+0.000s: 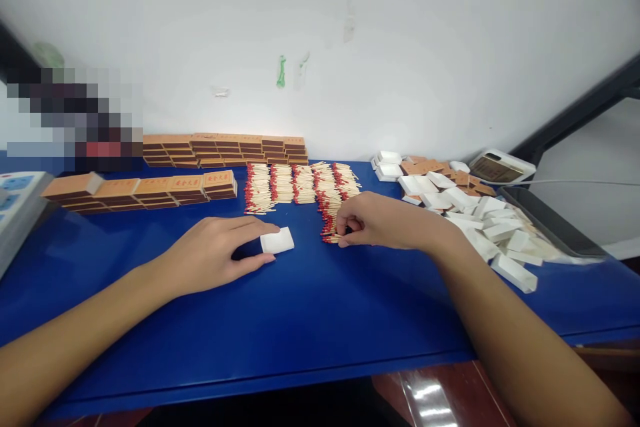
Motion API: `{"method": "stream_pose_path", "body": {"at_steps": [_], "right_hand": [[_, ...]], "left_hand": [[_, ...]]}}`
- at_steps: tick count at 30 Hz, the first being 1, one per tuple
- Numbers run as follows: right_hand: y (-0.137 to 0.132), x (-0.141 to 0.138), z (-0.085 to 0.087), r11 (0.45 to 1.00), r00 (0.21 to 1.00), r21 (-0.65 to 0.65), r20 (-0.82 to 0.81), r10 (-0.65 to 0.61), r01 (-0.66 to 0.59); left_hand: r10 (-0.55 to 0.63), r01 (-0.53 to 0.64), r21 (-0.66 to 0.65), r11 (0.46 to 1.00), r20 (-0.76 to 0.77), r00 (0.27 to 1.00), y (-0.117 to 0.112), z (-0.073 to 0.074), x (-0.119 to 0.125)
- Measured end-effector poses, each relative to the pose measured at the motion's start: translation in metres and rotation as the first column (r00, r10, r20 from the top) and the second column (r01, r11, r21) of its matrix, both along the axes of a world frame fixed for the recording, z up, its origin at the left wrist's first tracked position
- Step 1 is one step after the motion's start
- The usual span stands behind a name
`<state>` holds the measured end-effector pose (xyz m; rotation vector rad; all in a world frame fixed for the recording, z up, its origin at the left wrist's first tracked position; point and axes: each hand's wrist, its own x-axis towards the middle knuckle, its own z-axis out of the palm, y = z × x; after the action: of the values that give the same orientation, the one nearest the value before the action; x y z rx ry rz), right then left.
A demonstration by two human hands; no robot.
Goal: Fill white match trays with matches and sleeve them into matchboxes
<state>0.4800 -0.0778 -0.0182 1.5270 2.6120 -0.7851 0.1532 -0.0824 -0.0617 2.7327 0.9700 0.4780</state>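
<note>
Reading the clock from midway between the hands, a row of closed matchboxes stands at 10 o'clock. At 9 o'clock the left hand has thumb and fingertips lightly clamped on the left end of a small white tray, just left of centre on the blue tabletop. A light hold there should do: squeezing might buckle the walls, and the right end is best left free.

From 12 to 1 o'clock lie rows of matches, red heads to the left. At 2 o'clock the right hand has thumb and finger pinched together on matches at the nearest end of one row; how many cannot be told. Taking them from that loose end, low and level, with heads aligned, should spare the neighbours. More white trays lie heaped farther right, towards 3 o'clock.
</note>
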Motion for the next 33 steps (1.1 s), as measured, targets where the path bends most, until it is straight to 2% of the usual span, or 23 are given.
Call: {"method": "stream_pose_path", "body": {"at_steps": [5,11,16,25,29,33], "right_hand": [[-0.002,-0.005,0.000,1.000,1.000,-0.004,0.026,-0.004,0.004],[-0.004,-0.013,-0.002,0.999,0.996,0.016,0.084,-0.031,0.030],[-0.003,-0.015,-0.007,0.999,0.995,0.035,0.102,-0.021,0.018],[-0.005,-0.024,-0.005,0.992,0.998,0.122,-0.061,-0.017,0.025],[-0.008,-0.036,-0.008,0.990,0.986,0.141,-0.163,0.045,-0.022],[-0.016,-0.055,-0.007,0.984,0.992,0.157,-0.084,0.096,-0.082]], "left_hand": [[0.033,-0.033,-0.010,0.999,-0.009,0.999,-0.001,-0.001,0.000],[0.066,-0.065,-0.139,0.988,0.003,0.998,-0.002,-0.001,0.003],[0.076,-0.071,-0.167,0.983,0.022,0.997,-0.002,-0.002,0.005],[0.084,-0.071,-0.170,0.983,0.070,0.994,-0.005,-0.007,0.011],[0.084,-0.066,-0.178,0.982,0.092,0.992,-0.009,-0.007,0.018],[0.083,-0.064,-0.168,0.984,0.104,0.991,-0.013,-0.006,0.024]]}}
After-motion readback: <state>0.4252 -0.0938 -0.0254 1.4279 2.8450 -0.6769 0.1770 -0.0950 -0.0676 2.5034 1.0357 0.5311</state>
